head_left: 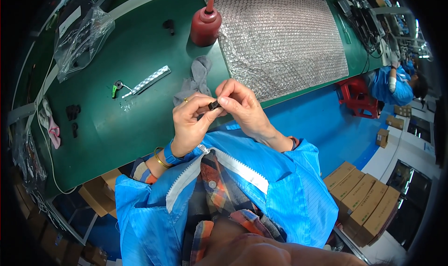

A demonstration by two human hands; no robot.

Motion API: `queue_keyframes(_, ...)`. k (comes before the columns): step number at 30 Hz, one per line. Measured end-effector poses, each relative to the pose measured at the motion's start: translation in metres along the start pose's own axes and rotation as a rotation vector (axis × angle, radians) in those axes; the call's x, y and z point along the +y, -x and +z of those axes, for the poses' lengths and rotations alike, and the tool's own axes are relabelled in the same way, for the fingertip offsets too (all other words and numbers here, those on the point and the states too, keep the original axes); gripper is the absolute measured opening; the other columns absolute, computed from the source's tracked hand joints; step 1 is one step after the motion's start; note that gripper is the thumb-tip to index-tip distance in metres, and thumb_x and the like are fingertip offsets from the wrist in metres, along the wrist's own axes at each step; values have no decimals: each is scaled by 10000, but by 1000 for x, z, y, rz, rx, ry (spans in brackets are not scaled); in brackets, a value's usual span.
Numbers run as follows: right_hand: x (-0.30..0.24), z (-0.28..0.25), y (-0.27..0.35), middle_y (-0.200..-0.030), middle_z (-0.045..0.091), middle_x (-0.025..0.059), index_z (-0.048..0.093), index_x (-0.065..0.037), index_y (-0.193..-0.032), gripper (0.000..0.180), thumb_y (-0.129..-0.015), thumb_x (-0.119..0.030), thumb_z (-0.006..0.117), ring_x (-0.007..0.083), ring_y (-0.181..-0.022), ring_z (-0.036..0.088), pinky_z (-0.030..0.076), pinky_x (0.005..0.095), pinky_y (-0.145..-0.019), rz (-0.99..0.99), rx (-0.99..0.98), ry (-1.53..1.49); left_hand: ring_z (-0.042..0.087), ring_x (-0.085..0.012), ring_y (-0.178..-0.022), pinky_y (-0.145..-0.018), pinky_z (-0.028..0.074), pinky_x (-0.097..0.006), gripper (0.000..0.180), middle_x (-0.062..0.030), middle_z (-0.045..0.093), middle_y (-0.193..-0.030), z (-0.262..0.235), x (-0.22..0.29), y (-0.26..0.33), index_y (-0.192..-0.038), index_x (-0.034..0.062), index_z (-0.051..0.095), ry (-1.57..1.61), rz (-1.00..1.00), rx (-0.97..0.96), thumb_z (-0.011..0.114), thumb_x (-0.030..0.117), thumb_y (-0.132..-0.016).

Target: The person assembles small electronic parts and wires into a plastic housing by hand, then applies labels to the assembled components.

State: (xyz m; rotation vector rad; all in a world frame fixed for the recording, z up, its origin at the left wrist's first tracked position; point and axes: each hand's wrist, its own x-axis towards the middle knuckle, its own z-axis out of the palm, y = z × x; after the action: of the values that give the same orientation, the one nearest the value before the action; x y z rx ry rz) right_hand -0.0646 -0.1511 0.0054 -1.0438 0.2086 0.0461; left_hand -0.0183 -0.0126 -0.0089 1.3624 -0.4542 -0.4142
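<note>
Both hands meet just above the near edge of the green surface. The left hand and the right hand pinch a small black part between their fingers, thumbs and forefingers closed on it from either side. The part sits off the surface, held in the air in front of the blue jacket. Just behind the hands lies a grey cloth; beyond it stands a red squeeze bottle beside a sheet of bubble wrap. To the left lie a silver strip and a clear plastic bag.
</note>
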Motion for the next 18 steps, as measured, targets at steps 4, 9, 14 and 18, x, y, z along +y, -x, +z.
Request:
queue_keyframes(4, 9, -1, -1, -904, 473, 32, 504, -60, -805, 96, -849, -120, 565, 54, -681, 440, 358, 156, -590, -97, -40, 61, 598, -138, -647, -575, 464, -171, 138, -62, 581, -792, -3, 4, -1, -826, -26, 588, -308, 239, -10, 645, -83, -714)
queue_keyframes(9, 7, 3, -4, -845, 492, 21, 499, -57, -796, 108, -873, -128, 524, 48, -664, 427, 353, 164, -603, -31, 1, -44, 615, -150, -667, -596, 488, -178, 142, -65, 587, -785, -3, 2, -1, -850, -25, 581, -375, 203, -21, 641, -74, -730)
queue_keyframes(14, 1, -1, -4, -806, 516, 33, 519, -44, -840, 130, -903, -144, 466, 70, -679, 442, 352, 168, -607, 47, -13, -20, 635, -176, -664, -609, 517, -197, 146, -83, 603, -771, -1, -3, -1, -870, -21, 570, 366, -168, 22, 638, -58, -746)
queue_keyframes(18, -6, -2, -3, -754, 527, 17, 532, -40, -847, 150, -912, -151, 454, 52, -651, 438, 347, 162, -585, 57, 11, 86, 639, -202, -615, -578, 531, -225, 169, -112, 605, -760, -4, -2, 0, -895, -33, 558, 426, -265, 13, 632, -48, -744)
